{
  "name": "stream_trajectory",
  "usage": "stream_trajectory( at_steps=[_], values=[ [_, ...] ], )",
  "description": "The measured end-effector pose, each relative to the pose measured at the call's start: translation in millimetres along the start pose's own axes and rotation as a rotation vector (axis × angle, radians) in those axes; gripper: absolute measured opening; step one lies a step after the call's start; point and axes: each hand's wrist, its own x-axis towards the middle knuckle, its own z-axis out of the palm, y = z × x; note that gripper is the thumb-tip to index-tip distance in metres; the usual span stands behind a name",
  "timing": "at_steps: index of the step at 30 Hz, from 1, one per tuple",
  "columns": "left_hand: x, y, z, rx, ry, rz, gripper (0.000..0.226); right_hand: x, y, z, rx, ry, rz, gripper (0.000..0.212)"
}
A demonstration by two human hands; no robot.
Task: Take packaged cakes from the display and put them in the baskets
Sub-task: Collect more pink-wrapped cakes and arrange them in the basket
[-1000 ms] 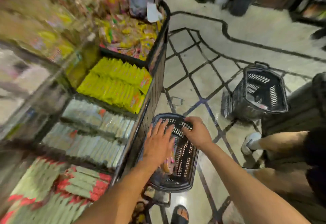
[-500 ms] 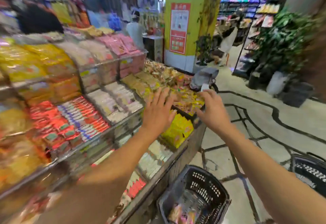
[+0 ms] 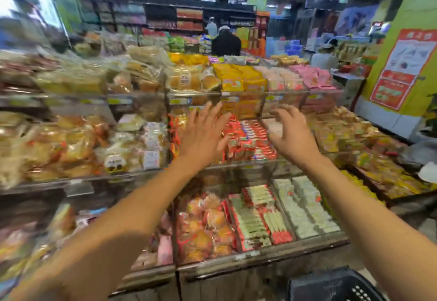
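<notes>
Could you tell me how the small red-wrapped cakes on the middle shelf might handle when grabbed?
The red-wrapped cakes look small, so probably light. Their glossy film may feel slippery and crumple under a grip. Packed loosely in rows, neighbours would likely shift.

Two hands are in view: the left hand point(image 3: 203, 139) near centre and the right hand point(image 3: 293, 135) toward 2 o'clock of it. One black basket point(image 3: 331, 284) shows at 5 o'clock. The display point(image 3: 260, 254) rises in three stepped tiers. The packaged cakes point(image 3: 248, 139) are too many and too blurred to count. Three people stand far back: a person in black point(image 3: 225, 43) and a person in white point(image 3: 211, 27) at 12 o'clock, and a person in a cap point(image 3: 325, 58) at 1 o'clock. One red poster point(image 3: 406, 68) hangs at 2 o'clock.
</notes>
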Motion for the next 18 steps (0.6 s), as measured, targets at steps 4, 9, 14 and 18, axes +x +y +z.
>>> stream_trajectory(
  at_steps=[4,9,14,18],
  values=[
    [-68,-92,-29,0.104,-0.053,-0.097,0.067,12,-90,53,0.114,-0.07,-0.08,0.058],
    [-156,-192,-61,0.17,-0.118,-0.169,0.061,7,-200,119,0.217,-0.153,-0.147,0.051],
    [-229,-256,-72,0.156,-0.194,-0.188,0.06,-13,-273,180,0.303,-0.27,-0.189,0.045],
    [-276,-277,-57,0.086,-0.302,-0.246,0.059,-32,-295,227,0.312,-0.425,-0.167,0.037]
  ],
)
